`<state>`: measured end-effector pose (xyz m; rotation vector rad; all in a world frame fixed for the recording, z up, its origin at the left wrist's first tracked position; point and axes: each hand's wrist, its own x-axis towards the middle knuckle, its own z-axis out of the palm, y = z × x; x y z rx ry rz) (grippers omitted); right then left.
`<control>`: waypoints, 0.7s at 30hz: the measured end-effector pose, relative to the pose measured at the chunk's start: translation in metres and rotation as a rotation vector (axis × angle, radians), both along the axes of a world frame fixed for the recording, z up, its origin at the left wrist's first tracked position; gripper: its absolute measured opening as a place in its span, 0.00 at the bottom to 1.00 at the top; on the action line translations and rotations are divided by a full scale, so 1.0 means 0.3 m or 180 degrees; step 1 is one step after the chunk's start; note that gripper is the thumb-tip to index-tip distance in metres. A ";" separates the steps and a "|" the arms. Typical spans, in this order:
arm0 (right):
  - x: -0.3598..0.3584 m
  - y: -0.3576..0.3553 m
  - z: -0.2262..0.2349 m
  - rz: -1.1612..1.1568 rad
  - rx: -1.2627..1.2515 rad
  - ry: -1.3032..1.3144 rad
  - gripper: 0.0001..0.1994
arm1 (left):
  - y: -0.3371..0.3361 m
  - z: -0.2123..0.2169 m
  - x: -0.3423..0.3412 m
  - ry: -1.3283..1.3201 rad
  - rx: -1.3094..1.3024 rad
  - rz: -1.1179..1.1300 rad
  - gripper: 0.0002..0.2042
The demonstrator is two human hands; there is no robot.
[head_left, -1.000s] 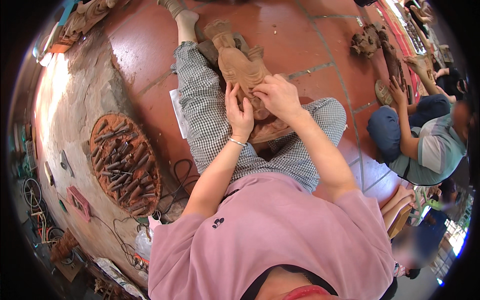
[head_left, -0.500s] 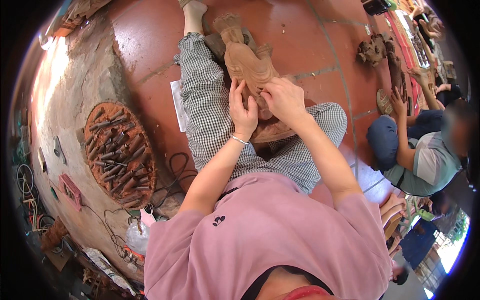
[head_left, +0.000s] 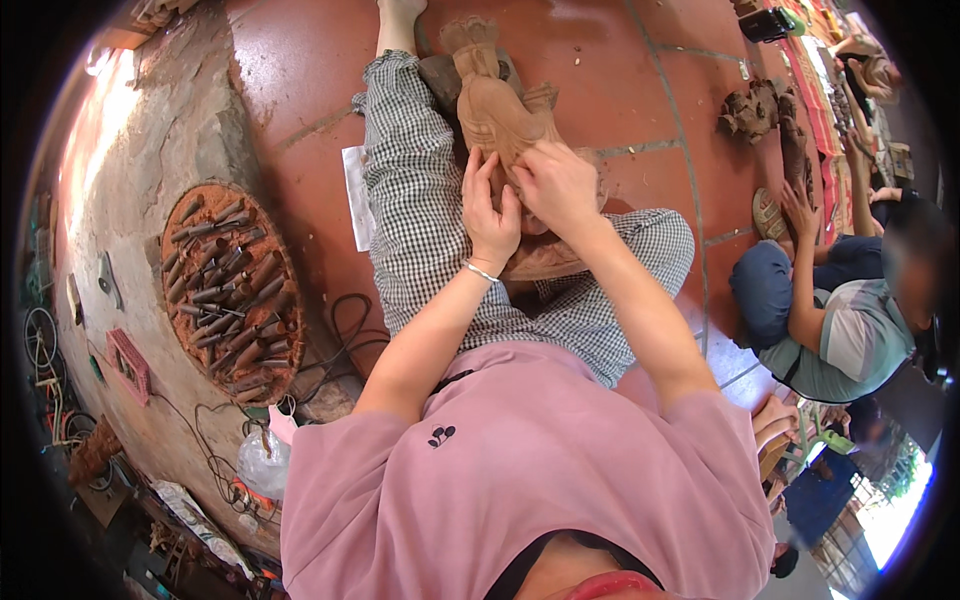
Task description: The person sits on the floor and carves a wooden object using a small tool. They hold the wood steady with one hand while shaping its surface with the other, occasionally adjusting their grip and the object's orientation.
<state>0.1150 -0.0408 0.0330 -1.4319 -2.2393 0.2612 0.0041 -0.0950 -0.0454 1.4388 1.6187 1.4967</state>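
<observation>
A carved brown wooden figure (head_left: 492, 108) lies between my legs, its narrower end pointing away from me and its folds of drapery facing up. My left hand (head_left: 491, 222) rests against its near left side, thumb apart and fingers stretched out. On the near right of the carving, my right hand (head_left: 560, 188) bends its fingers into a pinch against the surface. Whatever is between those fingertips is hidden or too small to make out. A rounded wooden base (head_left: 545, 262) shows beneath my wrists, partly covered by my hands.
At left, an oval bed of reddish sawdust (head_left: 280, 372) holds several carving tools (head_left: 235, 290) on a stone ledge (head_left: 140, 210). A black cable (head_left: 345, 325) loops beside my left leg. A seated co-worker (head_left: 850, 330) is at right, near a dark carved piece (head_left: 750, 110).
My view has shifted slightly. The right fingers have moved a little up and left along the carving, and the left hand stays beside it.
</observation>
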 end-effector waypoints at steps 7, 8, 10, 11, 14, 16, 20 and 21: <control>0.024 -0.015 0.034 -0.0029 -0.0309 -0.0150 0.05 | -0.003 -0.001 -0.003 -0.0026 -0.0045 0.0002 0.23; 0.032 -0.015 0.037 0.0023 -0.0325 -0.0117 0.05 | -0.002 -0.002 -0.005 -0.0015 -0.0046 0.0015 0.23; 0.029 -0.017 0.023 0.0031 -0.0183 -0.0041 0.05 | 0.003 -0.004 0.000 -0.0021 -0.0017 0.0001 0.23; 0.000 0.002 0.003 0.0017 -0.0007 0.0006 0.06 | 0.004 -0.005 -0.001 -0.0032 -0.0015 -0.0013 0.23; -0.035 0.033 -0.021 -0.0100 0.0178 -0.0024 0.05 | -0.001 0.001 0.002 0.0022 -0.0022 -0.0081 0.23; -0.039 0.030 -0.017 -0.0117 0.0035 -0.0092 0.05 | 0.000 -0.002 -0.008 0.0061 -0.0053 -0.0090 0.23; 0.027 -0.019 0.020 0.0007 -0.0167 -0.0160 0.05 | 0.001 0.005 -0.009 0.0029 -0.0083 -0.0026 0.23; 0.024 -0.020 0.015 -0.0013 -0.0087 -0.0125 0.05 | 0.001 0.007 -0.003 0.0022 -0.0063 -0.0014 0.23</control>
